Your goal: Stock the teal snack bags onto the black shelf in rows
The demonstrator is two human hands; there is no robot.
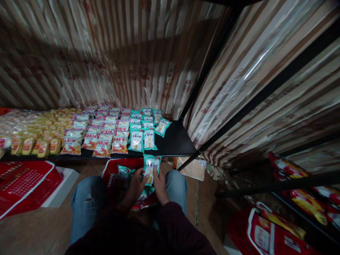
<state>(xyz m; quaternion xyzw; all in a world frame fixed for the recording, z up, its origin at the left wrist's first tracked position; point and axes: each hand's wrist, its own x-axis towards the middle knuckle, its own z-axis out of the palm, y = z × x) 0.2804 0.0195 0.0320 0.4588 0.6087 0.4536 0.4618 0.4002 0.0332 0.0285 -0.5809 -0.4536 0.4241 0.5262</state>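
A teal and white snack bag (pixel 150 166) is held upright between my two hands, just in front of the black shelf's edge. My left hand (pixel 137 185) grips its lower left side. On its lower right side, my right hand (pixel 160 184) is closed with the thumb on the front. Below the hands, an open red bag (pixel 109 167) between my knees holds more teal snack bags (pixel 124 170). Rows of matching teal bags (pixel 137 140) stand on the black shelf (pixel 178 140), and one leaning teal bag (pixel 163 126) is at their right end.
White and orange snack bags (pixel 102 144) and yellow wrapped packs (pixel 29 144) fill the shelf's left. Dark metal bars (pixel 231 102) slant across the right. Red bags (pixel 26 182) lie on the floor at left, with another red bag (pixel 268 233) at lower right. Striped sheeting (pixel 119 53) hangs behind.
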